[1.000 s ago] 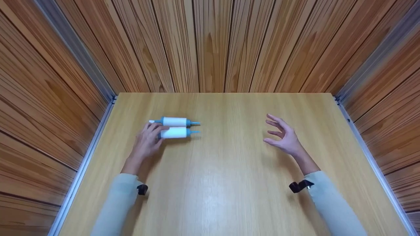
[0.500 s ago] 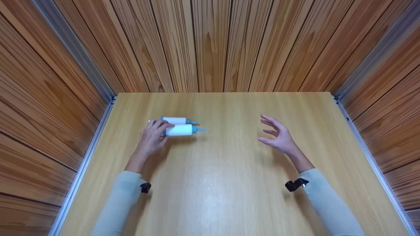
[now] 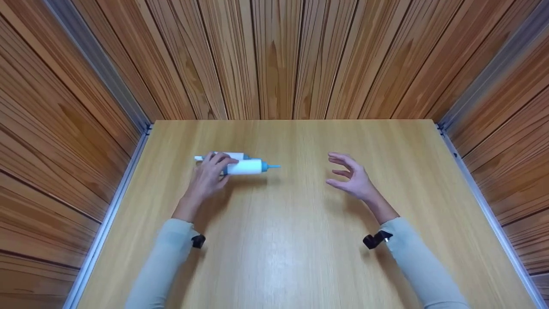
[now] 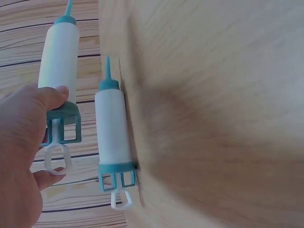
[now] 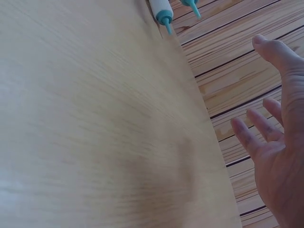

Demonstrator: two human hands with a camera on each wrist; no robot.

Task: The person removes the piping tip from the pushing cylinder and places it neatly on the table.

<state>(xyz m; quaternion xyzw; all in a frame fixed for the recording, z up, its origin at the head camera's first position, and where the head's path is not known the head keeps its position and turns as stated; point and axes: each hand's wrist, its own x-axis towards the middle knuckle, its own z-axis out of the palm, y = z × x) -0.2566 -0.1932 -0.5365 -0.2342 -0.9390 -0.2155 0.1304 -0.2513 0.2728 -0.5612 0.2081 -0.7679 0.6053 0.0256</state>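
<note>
My left hand (image 3: 208,178) grips a syringe (image 3: 245,167) with a white barrel, a teal nozzle and a teal frame at its rear. In the left wrist view, the held syringe (image 4: 59,57) is off the table, thumb on its barrel, its white plunger ring below the frame. A second, matching syringe (image 4: 112,128) lies on the table just behind it; in the head view my fingers and the held syringe partly cover it. To the right, my right hand (image 3: 356,178) hovers over the table, fingers spread and thumb apart, holding nothing.
The wooden table (image 3: 274,240) spreads under both hands. Plank walls (image 3: 274,60) rise at the back and both sides, with metal rails (image 3: 107,195) along the table's side edges. A black wrist camera (image 3: 377,239) sits on each sleeve.
My left hand has lifted the nearer syringe from beside the other and carried it to the right. My right hand has drifted left, fingers still spread.
</note>
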